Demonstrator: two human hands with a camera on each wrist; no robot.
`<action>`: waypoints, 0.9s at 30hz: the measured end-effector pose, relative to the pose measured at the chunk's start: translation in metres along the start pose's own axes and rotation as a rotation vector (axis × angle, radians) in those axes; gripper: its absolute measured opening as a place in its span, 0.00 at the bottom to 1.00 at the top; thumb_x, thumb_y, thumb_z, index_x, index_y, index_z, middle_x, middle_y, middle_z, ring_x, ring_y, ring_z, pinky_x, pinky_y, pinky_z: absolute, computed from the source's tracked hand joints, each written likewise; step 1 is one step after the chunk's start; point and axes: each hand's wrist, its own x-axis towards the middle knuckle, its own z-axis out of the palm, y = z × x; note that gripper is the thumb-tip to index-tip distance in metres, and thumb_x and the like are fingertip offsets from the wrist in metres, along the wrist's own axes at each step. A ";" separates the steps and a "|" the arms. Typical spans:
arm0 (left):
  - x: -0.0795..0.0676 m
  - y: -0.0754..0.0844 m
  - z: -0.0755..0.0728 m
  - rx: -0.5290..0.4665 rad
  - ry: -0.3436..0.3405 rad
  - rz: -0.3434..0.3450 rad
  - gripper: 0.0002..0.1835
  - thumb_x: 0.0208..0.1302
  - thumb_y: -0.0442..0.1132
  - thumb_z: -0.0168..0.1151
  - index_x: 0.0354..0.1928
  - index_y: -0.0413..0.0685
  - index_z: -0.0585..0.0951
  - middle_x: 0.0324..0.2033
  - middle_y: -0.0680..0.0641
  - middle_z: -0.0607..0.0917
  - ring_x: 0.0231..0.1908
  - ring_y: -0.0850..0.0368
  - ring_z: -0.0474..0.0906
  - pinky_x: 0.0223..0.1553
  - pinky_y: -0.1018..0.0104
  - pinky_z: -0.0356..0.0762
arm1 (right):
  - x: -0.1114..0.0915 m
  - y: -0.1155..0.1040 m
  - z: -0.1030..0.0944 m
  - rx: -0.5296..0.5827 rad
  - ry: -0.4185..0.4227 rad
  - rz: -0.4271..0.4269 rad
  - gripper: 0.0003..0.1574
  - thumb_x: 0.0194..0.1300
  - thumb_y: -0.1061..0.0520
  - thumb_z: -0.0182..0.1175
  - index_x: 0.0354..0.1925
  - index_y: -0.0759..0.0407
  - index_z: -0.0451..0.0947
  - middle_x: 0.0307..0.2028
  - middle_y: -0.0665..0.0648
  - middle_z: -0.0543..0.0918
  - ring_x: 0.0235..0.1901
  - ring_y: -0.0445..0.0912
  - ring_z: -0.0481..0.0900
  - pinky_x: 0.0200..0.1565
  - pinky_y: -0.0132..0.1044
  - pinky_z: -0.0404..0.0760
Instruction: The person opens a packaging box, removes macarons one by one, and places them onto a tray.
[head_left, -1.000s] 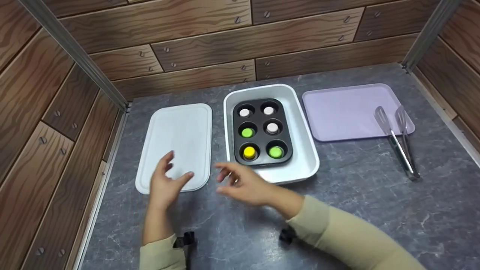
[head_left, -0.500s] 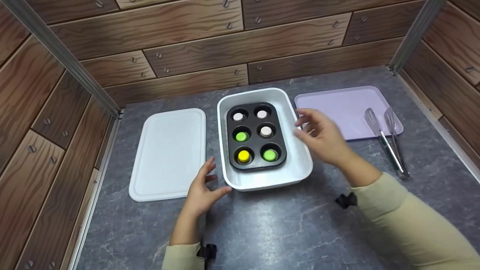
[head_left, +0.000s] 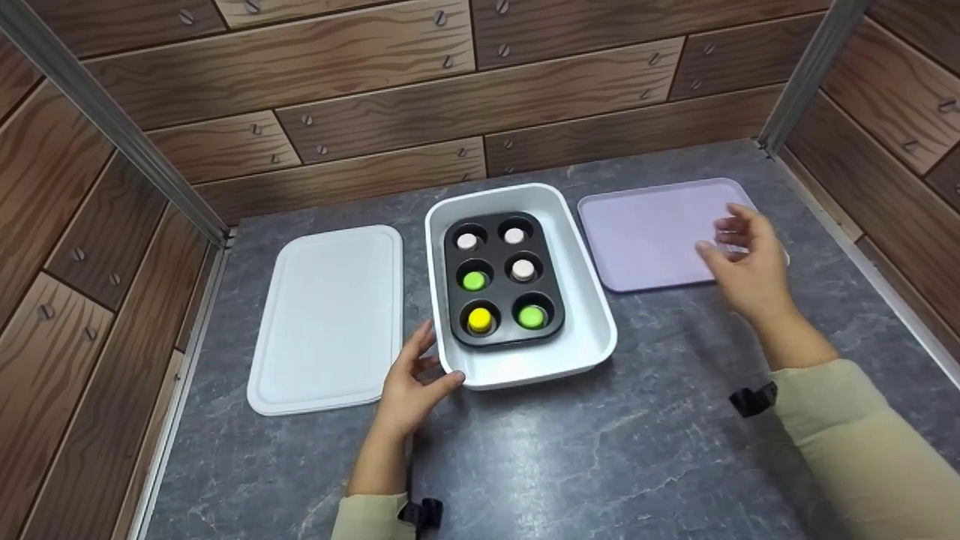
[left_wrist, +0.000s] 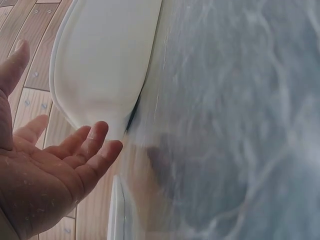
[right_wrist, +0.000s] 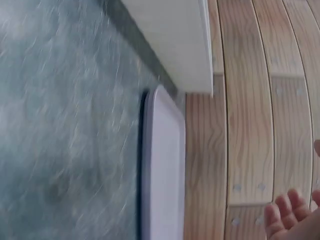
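A deep white bin (head_left: 592,341) holds a black muffin tin (head_left: 500,292). Small round white (head_left: 523,270), green (head_left: 474,280) and yellow (head_left: 479,320) pieces sit in its cups. My left hand (head_left: 410,386) is by the bin's front left corner, thumb tip right at the rim. In the left wrist view its fingers (left_wrist: 95,165) are spread and hold nothing, below the bin's wall (left_wrist: 100,55). Over the right end of the lilac tray (head_left: 645,240), my right hand (head_left: 750,262) has thumb and fingers apart. It hides the tongs, except for a small edge.
A flat white lid (head_left: 330,315) lies left of the bin on the grey marbled table (head_left: 525,457). Wood-patterned walls (head_left: 360,82) close off the back and both sides. The lilac tray lies just right of the bin.
My right hand has swung from in front of the bin across to the lilac tray's right end. My left hand has moved right, from the lid to the bin's corner. The view has shifted slightly.
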 end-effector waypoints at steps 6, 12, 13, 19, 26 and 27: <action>0.001 -0.004 0.005 -0.011 -0.041 -0.024 0.52 0.56 0.28 0.80 0.81 0.36 0.61 0.73 0.26 0.68 0.61 0.28 0.78 0.54 0.41 0.83 | -0.004 0.023 -0.033 -0.194 0.007 0.075 0.49 0.66 0.66 0.69 0.78 0.69 0.58 0.63 0.65 0.74 0.64 0.56 0.71 0.62 0.38 0.67; 0.003 -0.005 0.007 -0.036 -0.087 -0.038 0.56 0.56 0.26 0.79 0.82 0.36 0.56 0.71 0.24 0.69 0.63 0.27 0.76 0.57 0.44 0.82 | -0.017 0.048 -0.051 -0.294 -0.003 0.104 0.53 0.65 0.63 0.69 0.79 0.72 0.53 0.68 0.79 0.67 0.67 0.72 0.64 0.70 0.59 0.63; 0.003 -0.005 0.007 -0.046 -0.095 -0.041 0.56 0.56 0.26 0.79 0.83 0.36 0.56 0.70 0.24 0.69 0.63 0.27 0.75 0.57 0.45 0.82 | -0.018 0.052 -0.052 -0.318 -0.006 0.109 0.54 0.65 0.62 0.70 0.79 0.73 0.53 0.67 0.80 0.66 0.67 0.73 0.63 0.70 0.63 0.61; 0.004 -0.009 0.006 -0.094 -0.121 -0.037 0.56 0.57 0.25 0.78 0.83 0.37 0.54 0.70 0.23 0.69 0.65 0.26 0.74 0.57 0.54 0.81 | -0.025 0.074 -0.064 -0.461 -0.109 0.201 0.61 0.66 0.54 0.73 0.79 0.77 0.46 0.67 0.87 0.61 0.67 0.82 0.59 0.66 0.75 0.57; 0.007 -0.014 0.006 -0.137 -0.135 -0.028 0.57 0.58 0.25 0.76 0.84 0.37 0.52 0.71 0.24 0.69 0.66 0.27 0.74 0.57 0.57 0.79 | -0.031 0.098 -0.073 -0.483 -0.234 0.283 0.66 0.66 0.54 0.73 0.77 0.83 0.40 0.65 0.93 0.58 0.65 0.85 0.60 0.66 0.77 0.58; 0.008 -0.014 0.006 -0.150 -0.140 -0.028 0.57 0.59 0.25 0.76 0.84 0.37 0.51 0.71 0.24 0.69 0.66 0.27 0.74 0.57 0.58 0.79 | -0.032 0.100 -0.074 -0.493 -0.247 0.282 0.65 0.66 0.56 0.73 0.77 0.84 0.39 0.65 0.93 0.59 0.64 0.85 0.60 0.66 0.77 0.59</action>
